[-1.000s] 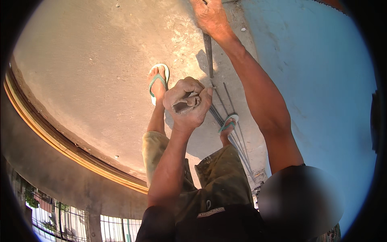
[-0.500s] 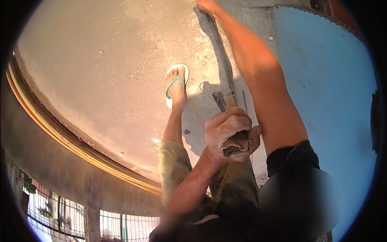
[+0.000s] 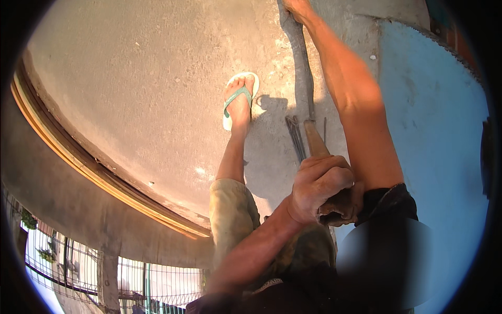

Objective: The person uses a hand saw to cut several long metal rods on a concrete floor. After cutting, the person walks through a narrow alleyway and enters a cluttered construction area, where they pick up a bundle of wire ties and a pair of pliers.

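Observation:
My left hand point(image 3: 327, 189) is closed round the near end of a long tool with a wooden handle point(image 3: 316, 140). The handle's worn, hollow-looking butt shows below my fingers. Beyond the handle runs a long dark strip, apparently the tool's metal bar or blade point(image 3: 303, 73); its exact kind cannot be made out. My right arm stretches far forward, and my right hand point(image 3: 297, 9), partly cut off by the upper edge, grips the far end of the strip. Several thin dark rods point(image 3: 296, 137) lie on the ground beside the handle.
My foot in a white and green flip-flop point(image 3: 240, 102) stands on the concrete ground point(image 3: 157, 104). A blue panel point(image 3: 434, 125) fills the right side. To the left curve a brownish ledge point(image 3: 104, 172) and a wire fence point(image 3: 157, 285).
Both hands and the tool have shifted to the right in view. The dark strip now shows broader than before. Both hands keep their hold.

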